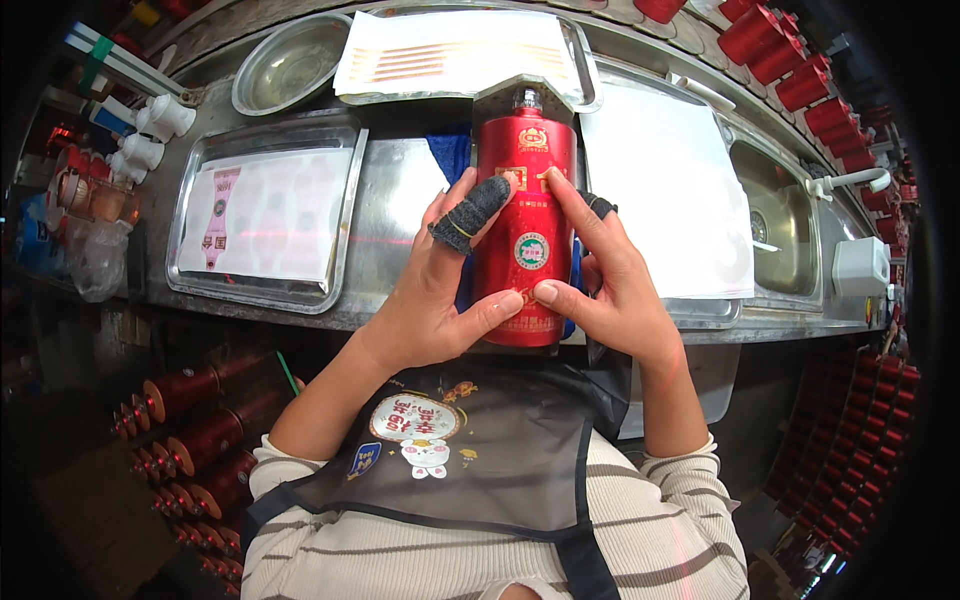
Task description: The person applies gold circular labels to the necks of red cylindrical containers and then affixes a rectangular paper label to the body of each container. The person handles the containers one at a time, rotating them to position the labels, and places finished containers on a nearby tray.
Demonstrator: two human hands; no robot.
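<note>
A glossy red bottle (527, 215) with gold emblems and a round green-and-white mark lies face up, its clear cap pointing away from me. My left hand (425, 300) grips its left side, with the thumb low on the front and the index finger on the upper part. A black finger cot (472, 213) covers that index finger. From the right side, my right hand (625, 300) holds the bottle, thumb and index fingertips pressed on its front. Another black cot (600, 205) shows behind that index finger. Blue cloth (452, 152) sticks out under the bottle.
On the steel counter, a tray (345, 240) with printed transfer sheets sits left. A metal bowl (290, 65) and a second tray of sheets (455, 55) stand behind. White paper (660, 190) lies right, beside a sink (775, 220). Red bottles (205, 440) stand below left.
</note>
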